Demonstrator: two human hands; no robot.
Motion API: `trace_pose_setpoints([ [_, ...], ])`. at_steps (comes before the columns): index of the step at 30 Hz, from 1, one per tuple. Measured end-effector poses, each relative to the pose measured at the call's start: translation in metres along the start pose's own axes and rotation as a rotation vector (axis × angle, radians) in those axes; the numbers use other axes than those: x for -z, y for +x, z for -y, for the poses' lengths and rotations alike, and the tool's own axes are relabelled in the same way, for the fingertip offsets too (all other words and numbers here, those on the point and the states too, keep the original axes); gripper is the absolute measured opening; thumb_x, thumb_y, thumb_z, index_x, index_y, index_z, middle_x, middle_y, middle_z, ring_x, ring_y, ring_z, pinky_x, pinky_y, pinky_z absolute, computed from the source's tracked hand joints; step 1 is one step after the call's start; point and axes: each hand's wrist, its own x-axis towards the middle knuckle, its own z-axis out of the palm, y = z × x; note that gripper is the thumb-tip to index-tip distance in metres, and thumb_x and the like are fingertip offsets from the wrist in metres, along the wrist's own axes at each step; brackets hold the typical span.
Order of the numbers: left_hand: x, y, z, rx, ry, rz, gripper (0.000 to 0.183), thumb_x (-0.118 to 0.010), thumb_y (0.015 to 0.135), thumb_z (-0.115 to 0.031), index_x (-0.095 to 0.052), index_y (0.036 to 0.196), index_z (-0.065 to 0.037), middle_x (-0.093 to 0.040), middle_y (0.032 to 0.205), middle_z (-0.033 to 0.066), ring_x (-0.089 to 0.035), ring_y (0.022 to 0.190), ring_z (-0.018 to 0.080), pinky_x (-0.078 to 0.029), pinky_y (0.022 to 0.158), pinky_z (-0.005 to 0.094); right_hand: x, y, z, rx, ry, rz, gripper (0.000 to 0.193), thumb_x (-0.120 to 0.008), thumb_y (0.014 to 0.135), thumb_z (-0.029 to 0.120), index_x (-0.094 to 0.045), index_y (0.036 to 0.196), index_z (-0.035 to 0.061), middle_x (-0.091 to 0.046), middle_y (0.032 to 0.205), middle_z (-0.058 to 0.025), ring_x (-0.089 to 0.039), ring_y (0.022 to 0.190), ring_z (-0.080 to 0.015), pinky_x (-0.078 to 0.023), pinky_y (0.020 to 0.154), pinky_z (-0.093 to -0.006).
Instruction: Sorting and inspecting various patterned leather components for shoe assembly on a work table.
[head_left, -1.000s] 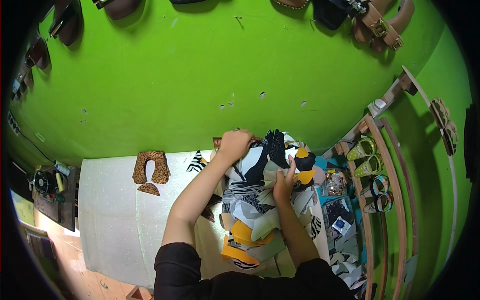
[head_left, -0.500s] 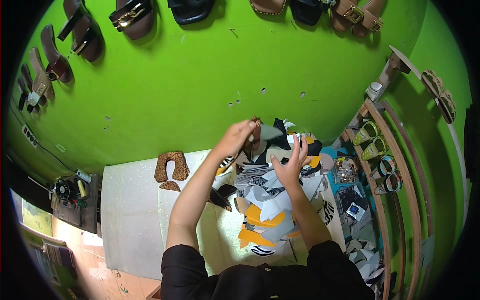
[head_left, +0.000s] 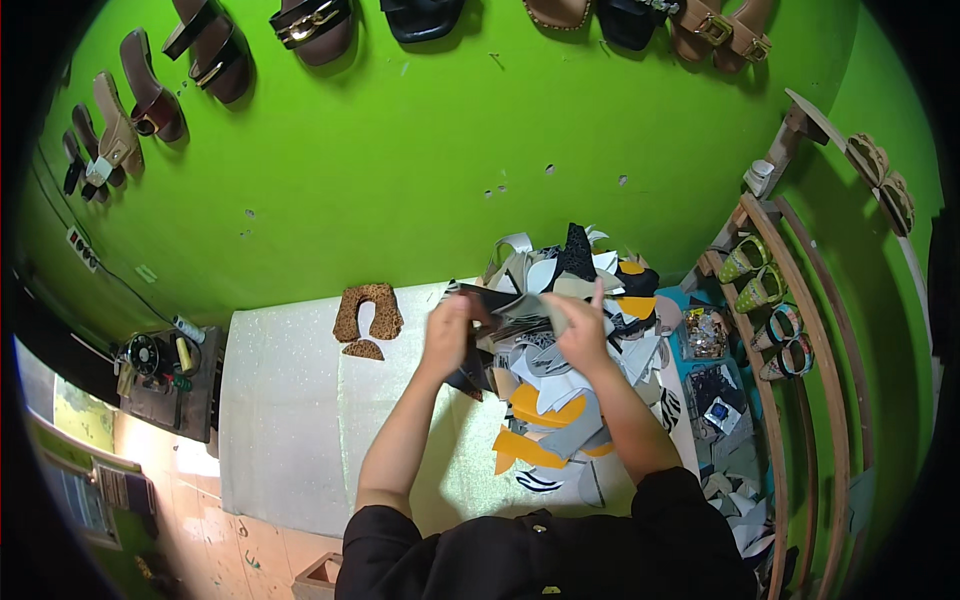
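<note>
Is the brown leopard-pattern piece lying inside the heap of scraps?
No, the brown piece lies alone on the white table, apart from the heap of scraps and left of the left hand.

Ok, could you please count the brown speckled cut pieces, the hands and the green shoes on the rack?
Brown speckled cut pieces: 2, a U-shaped one and a small one
Hands: 2, left hand gripping a dark scrap, right hand a pale scrap
Green shoes on the rack: 2
Total: 6

Sandals (head_left: 315, 25) on green wall (head_left: 400, 150)
</note>
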Motion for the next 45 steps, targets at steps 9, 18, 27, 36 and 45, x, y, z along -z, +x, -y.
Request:
trace_pose_setpoints([
  [9, 0.053, -0.065, 0.026, 0.247, -0.05, -0.312, 0.028, -0.049, 0.097, -0.025, -0.06, 0.083, -0.003, -0.057, 0.071, -0.0007, -0.048, 0.061, 0.0046, -0.039, 0.055, 0.0205, 0.023, 0.01, -0.01, -0.559, -0.082, -0.061, 0.032, -0.063, 0.084, 0.022, -0.055, 0.112, 0.0098, -0.064, 0.098, -0.0076, -0.06, 0.096, -0.0241, -0.008, 0.109, -0.0561],
  [18, 0.031, -0.08, 0.009, 0.423, -0.298, -0.339, 0.025, -0.054, 0.095, -0.026, -0.06, 0.095, -0.002, -0.06, 0.071, 0.0013, -0.052, 0.057, 0.0061, -0.04, 0.053, 0.0197, -0.026, -0.003, 0.077, -0.329, 0.267, 0.482, 0.064, -0.072, 0.076, 0.032, -0.043, 0.127, 0.0087, -0.056, 0.116, -0.0097, -0.051, 0.115, -0.0266, 0.001, 0.107, -0.0591],
  [27, 0.065, -0.103, 0.041, 0.497, -0.047, -0.286, 0.034, -0.057, 0.092, -0.03, -0.058, 0.11, 0.0, -0.061, 0.078, 0.0057, -0.055, 0.061, 0.0104, -0.046, 0.056, 0.0258, -0.013, -0.023, 0.076, -0.274, 0.185, 0.702, 0.008, -0.062, 0.083, 0.021, -0.062, 0.085, 0.0133, -0.062, 0.074, 0.0022, -0.06, 0.081, -0.0181, 0.002, 0.105, -0.0637],
  [36, 0.012, -0.063, 0.032, 0.131, 0.571, -0.153, 0.064, -0.064, 0.083, -0.034, -0.042, 0.129, 0.004, -0.049, 0.124, 0.0252, -0.047, 0.116, 0.0397, -0.034, 0.1, 0.0466, 0.039, 0.001, 0.026, -0.382, -0.056, 0.045, 0.026, -0.064, 0.079, 0.016, -0.059, 0.103, 0.0139, -0.058, 0.108, -0.0036, -0.053, 0.108, -0.0256, -0.005, 0.103, -0.065],
  [45, -0.045, 0.052, 0.132, 0.262, -0.026, -0.23, 0.079, -0.061, 0.087, -0.038, -0.024, 0.139, 0.008, -0.032, 0.142, 0.0261, -0.032, 0.132, 0.0344, -0.028, 0.107, 0.039, 0.003, 0.033, -0.049, -0.544, -0.338, -0.128, 0.068, -0.065, 0.08, 0.043, -0.036, 0.139, 0.0255, -0.021, 0.147, -0.0234, -0.02, 0.135, -0.0437, -0.011, 0.101, -0.0688],
])
